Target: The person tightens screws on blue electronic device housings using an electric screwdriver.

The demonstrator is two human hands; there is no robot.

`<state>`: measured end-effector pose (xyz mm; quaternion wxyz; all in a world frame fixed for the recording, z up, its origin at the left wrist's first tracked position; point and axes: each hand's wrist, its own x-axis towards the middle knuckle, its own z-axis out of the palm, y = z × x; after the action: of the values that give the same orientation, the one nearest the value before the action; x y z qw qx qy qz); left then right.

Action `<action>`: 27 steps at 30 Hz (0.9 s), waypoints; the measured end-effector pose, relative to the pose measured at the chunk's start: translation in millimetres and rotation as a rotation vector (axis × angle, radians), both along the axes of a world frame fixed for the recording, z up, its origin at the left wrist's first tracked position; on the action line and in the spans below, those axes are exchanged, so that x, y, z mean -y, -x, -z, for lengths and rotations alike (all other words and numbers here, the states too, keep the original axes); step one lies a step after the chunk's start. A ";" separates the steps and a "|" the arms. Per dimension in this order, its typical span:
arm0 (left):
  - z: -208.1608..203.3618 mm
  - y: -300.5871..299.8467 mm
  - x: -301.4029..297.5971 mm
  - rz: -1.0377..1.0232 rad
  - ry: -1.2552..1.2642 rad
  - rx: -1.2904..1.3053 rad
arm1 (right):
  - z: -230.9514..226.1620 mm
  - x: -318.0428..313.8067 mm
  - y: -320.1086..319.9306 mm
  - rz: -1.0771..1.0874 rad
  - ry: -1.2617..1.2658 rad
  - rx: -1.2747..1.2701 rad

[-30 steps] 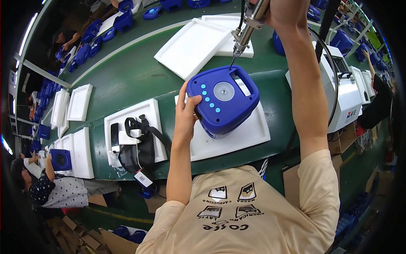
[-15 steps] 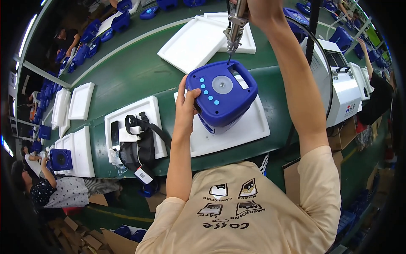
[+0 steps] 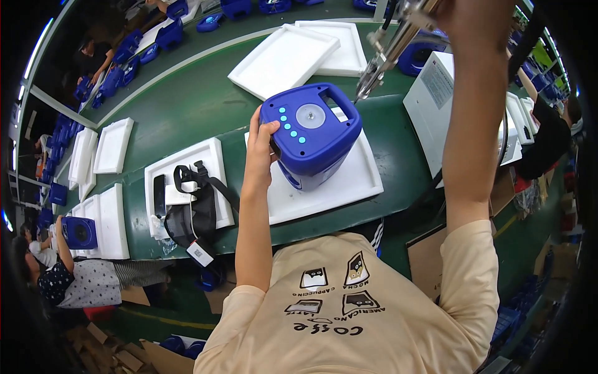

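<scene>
A blue plastic housing (image 3: 327,140) with a carry handle, a row of light-blue round buttons and a clear round disc stands on a white foam tray (image 3: 358,187). My left hand (image 3: 258,146) grips its left side, thumb on the top face near the buttons. At the upper edge, my right hand (image 3: 479,19) is wrapped round a metal power screwdriver (image 3: 389,56), its fingers partly cut off by the frame. The driver is tilted, its tip apart from the housing, just off the handle's right side.
Two foam trays (image 3: 280,59) lie beyond the housing. To the left, another foam tray (image 3: 222,153) carries a black strap bag (image 3: 196,215) and a phone (image 3: 159,194). A white machine (image 3: 430,93) stands at right. Co-workers sit along the green bench (image 3: 212,90).
The screwdriver has lifted off the housing's corner by the handle and swung right, tilting, with my right hand. My left hand still grips the housing. The whole view has shifted slightly.
</scene>
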<state>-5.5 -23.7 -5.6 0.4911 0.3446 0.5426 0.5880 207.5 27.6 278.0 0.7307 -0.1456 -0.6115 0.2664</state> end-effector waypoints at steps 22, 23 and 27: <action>-7.6 -3.0 4.3 0.015 0.018 0.001 | 54.3 -18.9 -4.9 -1.260 0.274 -0.374; -7.7 -3.1 4.3 0.017 0.012 0.008 | 55.2 -13.7 -4.6 -1.262 0.276 -0.375; -6.1 -3.3 4.5 -0.001 -0.008 0.021 | 54.3 11.2 1.0 -0.181 0.342 -0.125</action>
<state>-2.1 -28.2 0.5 0.4951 0.3401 0.5353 0.5939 206.5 16.4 223.6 0.7047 -0.1952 -0.5215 0.4396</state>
